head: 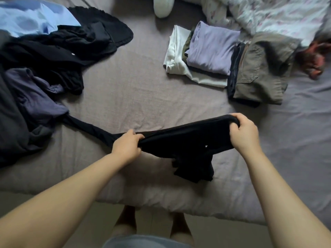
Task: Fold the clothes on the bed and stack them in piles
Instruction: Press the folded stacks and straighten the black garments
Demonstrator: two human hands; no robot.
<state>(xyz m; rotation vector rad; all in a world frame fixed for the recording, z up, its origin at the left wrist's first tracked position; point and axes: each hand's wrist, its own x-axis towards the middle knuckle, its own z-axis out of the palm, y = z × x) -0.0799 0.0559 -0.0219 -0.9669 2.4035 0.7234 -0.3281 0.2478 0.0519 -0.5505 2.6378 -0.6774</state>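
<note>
Head view shows us mid-step: left hand (126,145) and right hand (243,130) each grip the black garment (180,140) near the bed's (143,97) front edge; next we judge it needs spreading flat.

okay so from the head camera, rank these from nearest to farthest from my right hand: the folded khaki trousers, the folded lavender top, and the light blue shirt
From the right hand:
1. Folded khaki trousers, just beyond it on the right.
2. Folded lavender top, on the pile left of the trousers.
3. Light blue shirt, at the far left corner.
</note>
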